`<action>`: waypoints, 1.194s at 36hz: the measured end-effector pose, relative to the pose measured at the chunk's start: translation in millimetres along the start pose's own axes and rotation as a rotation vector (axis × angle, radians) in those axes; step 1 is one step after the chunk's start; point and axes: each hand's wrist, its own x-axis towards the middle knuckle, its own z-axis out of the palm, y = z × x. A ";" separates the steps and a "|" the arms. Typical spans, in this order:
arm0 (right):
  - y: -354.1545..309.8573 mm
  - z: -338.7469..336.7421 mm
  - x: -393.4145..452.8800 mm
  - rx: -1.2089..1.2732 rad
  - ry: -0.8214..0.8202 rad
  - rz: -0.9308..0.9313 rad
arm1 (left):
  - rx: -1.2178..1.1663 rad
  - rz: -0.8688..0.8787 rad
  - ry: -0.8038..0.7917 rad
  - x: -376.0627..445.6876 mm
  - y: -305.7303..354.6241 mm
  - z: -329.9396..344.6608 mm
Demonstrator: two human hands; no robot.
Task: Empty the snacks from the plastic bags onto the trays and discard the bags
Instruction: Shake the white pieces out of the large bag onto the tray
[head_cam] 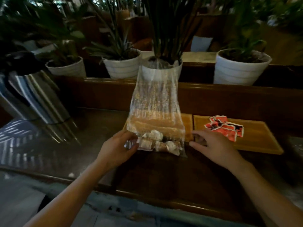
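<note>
Dark wooden bench [164, 174], blurred potted plants behind. Clear plastic bag [155, 104] of pale wrapped snacks [157, 142] hides most of the left wooden tray [188, 126]; left hand [118, 149] pinches its lower corner; right hand [213, 146] hovers beside, fingers spread.

both hands [118, 148] [211, 148] reach forward (left pinching, right spread).

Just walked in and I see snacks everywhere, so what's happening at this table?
A person is emptying snack bags onto wooden trays. The left hand grips the bottom corner of a clear plastic bag standing upright, with wrapped snacks still inside. The right hand is open beside the bag, not holding anything. The right tray already holds red packets; the left tray looks bare where visible.
</note>
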 end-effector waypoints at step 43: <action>-58.2 -62.5 65.8 0.221 0.649 -0.082 | -0.804 0.002 0.247 10.9 -8.4 -17.5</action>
